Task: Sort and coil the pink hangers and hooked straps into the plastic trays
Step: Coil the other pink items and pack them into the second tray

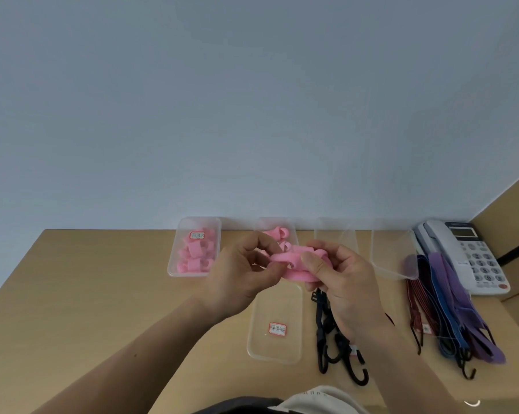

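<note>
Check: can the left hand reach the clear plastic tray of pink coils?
Likely yes: the clear tray lies left of the left hand, nothing between, though its fingers pinch a pink flexible band.

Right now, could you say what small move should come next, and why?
Probably finish the wrap: the soft pink band lies loosely looped between left hand and right hand, while the far clear plastic tray holds tight pink coils.

Light-grey plastic desk telephone with display and round keys (464,258): sitting at the table's right rear, handset lying in its cradle. Tan wood-grain tabletop (103,294): butting against a plain pale blue-grey wall (252,100). Tan wooden side panel (509,216): standing just beside the telephone.
</note>
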{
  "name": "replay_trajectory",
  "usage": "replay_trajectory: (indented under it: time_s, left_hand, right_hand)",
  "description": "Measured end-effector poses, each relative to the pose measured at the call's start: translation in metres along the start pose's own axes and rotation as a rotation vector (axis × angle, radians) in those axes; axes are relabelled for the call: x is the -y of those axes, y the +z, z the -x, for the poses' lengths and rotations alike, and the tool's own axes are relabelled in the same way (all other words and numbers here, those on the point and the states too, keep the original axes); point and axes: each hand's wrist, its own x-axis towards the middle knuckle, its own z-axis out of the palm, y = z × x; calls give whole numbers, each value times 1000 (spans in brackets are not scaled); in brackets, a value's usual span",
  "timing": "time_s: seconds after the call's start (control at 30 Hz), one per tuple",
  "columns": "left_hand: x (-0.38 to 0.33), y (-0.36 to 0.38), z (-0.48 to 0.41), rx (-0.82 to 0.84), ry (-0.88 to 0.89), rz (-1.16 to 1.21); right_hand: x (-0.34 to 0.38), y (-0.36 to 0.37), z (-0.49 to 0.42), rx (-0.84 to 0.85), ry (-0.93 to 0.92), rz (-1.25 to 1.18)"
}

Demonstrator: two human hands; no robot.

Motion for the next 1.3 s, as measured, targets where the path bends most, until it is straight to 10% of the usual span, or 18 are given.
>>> replay_trajectory:
  time_s: [1.3]
  left_hand:
    - [6,-2,-1,52,58,40]
  right_hand:
    - [4,-3,-1,31,17,-132]
